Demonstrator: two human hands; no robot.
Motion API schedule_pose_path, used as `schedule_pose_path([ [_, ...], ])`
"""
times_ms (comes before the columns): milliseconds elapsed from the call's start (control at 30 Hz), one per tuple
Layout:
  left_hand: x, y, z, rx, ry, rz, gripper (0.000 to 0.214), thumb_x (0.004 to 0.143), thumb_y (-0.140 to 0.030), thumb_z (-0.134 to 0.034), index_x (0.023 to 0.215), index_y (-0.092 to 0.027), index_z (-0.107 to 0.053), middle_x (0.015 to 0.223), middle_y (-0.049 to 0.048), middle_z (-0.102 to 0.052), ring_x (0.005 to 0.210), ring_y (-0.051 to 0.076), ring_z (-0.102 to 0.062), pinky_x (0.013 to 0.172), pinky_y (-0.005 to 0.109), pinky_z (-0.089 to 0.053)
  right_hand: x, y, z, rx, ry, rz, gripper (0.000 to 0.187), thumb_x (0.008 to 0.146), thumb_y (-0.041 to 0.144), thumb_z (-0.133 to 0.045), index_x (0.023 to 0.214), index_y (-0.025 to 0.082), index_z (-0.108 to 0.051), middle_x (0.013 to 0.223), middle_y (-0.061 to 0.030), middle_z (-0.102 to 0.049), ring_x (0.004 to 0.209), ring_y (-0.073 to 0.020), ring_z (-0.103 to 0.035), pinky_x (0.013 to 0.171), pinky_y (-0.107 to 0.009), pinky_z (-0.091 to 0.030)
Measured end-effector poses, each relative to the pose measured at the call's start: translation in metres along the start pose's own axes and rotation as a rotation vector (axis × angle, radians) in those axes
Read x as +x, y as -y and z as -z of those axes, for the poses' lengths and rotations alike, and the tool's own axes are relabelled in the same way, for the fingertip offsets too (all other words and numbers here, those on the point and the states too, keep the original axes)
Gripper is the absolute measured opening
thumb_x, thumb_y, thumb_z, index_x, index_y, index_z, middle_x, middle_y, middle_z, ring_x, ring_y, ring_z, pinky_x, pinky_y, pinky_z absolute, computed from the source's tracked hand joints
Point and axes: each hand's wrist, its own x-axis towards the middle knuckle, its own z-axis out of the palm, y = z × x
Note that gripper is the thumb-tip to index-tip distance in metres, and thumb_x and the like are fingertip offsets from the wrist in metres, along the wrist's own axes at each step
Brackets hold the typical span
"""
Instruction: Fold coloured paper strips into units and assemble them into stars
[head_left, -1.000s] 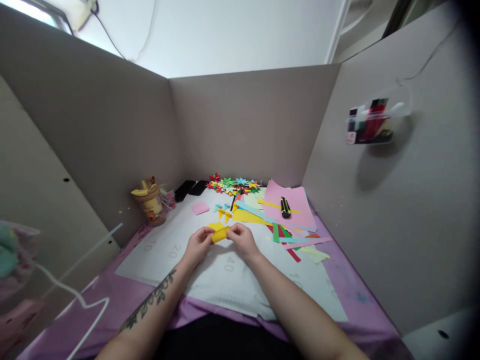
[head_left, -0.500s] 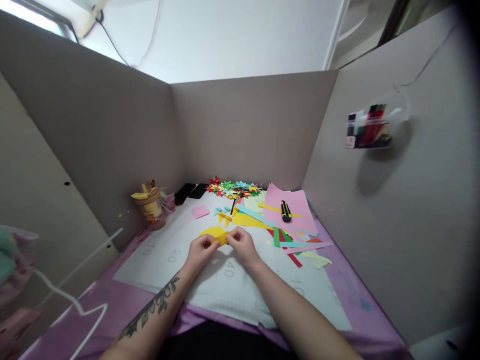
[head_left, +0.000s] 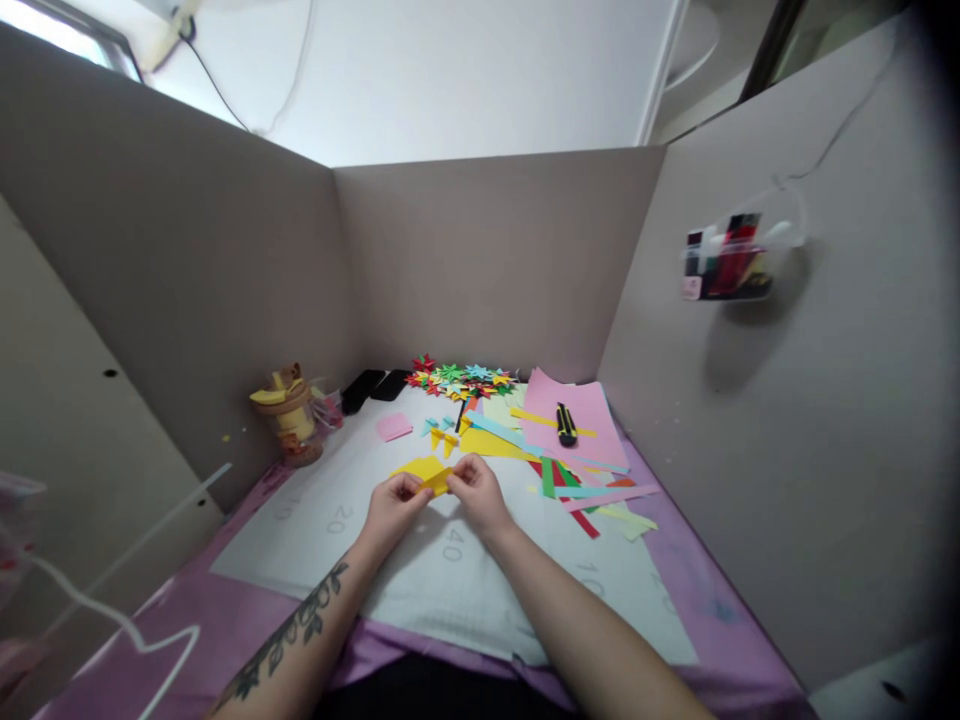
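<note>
Between my two hands is a small folded piece of yellow paper [head_left: 436,483], held just above the white sheet on the table. My left hand [head_left: 396,503] pinches its left end between thumb and fingers. At its right end, the fingertips of my right hand [head_left: 478,488] are closed on it. More yellow paper [head_left: 412,467] lies right behind my left fingers, partly hidden by them. Small folded yellow paper pieces [head_left: 444,442] and light blue ones [head_left: 439,425] stand a little farther back.
A heap of colourful folded paper stars [head_left: 461,378] lies at the back. To the right are cut paper strips [head_left: 577,492] and a utility knife [head_left: 566,425] on pink sheets [head_left: 609,425]. A pink paper stack [head_left: 394,427], dark phones [head_left: 362,391] and a pot [head_left: 289,415] are at left.
The whole view has shifted slightly, so things appear a little farther left. Both hands keep their hold on the yellow paper, with hardly any change in the fingers.
</note>
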Motion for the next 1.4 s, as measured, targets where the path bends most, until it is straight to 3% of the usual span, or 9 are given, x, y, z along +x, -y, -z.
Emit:
schedule_pose_path([
  [167, 0.001, 0.002, 0.000, 0.002, 0.012, -0.002, 0.026, 0.062, -0.030, -0.070, 0.051, -0.018, -0.050, 0.062, 0.0004, -0.060, 0.059, 0.013, -0.053, 0.058, 0.023, -0.042, 0.000, -0.001, -0.002, 0.035, 0.005, -0.011, 0.028, 0.066, 0.020, -0.058, 0.090, 0.022, -0.044, 0.064, 0.0059, -0.053, 0.057, -0.0117, -0.054, 0.057, -0.024, -0.044],
  [767, 0.001, 0.005, 0.004, 0.065, 0.084, 0.055, 0.022, 0.070, -0.036, -0.064, 0.063, -0.016, -0.066, 0.060, 0.0015, -0.063, 0.056, 0.014, -0.053, 0.054, 0.023, -0.039, 0.002, -0.005, 0.005, -0.038, -0.005, 0.022, 0.023, 0.068, 0.021, -0.061, 0.088, 0.021, -0.050, 0.066, 0.0047, -0.055, 0.061, -0.0128, -0.055, 0.061, -0.025, -0.045],
  [1000, 0.002, 0.011, 0.004, 0.050, 0.055, 0.030, 0.018, 0.068, -0.032, -0.067, 0.061, -0.016, -0.062, 0.070, 0.0038, -0.066, 0.062, 0.015, -0.058, 0.058, 0.024, -0.043, 0.003, -0.005, 0.006, -0.034, 0.006, 0.023, 0.022, 0.068, 0.020, -0.062, 0.087, 0.021, -0.050, 0.067, 0.0044, -0.055, 0.061, -0.0122, -0.055, 0.061, -0.025, -0.045],
  [1400, 0.001, 0.008, 0.003, 0.057, 0.055, -0.028, 0.022, 0.068, -0.031, -0.067, 0.057, -0.016, -0.055, 0.066, 0.0018, -0.063, 0.062, 0.014, -0.057, 0.059, 0.023, -0.043, 0.002, -0.003, 0.003, -0.056, -0.018, 0.044, 0.019, 0.068, 0.022, -0.062, 0.083, 0.020, -0.051, 0.067, 0.0051, -0.052, 0.059, -0.0112, -0.051, 0.058, -0.023, -0.042],
])
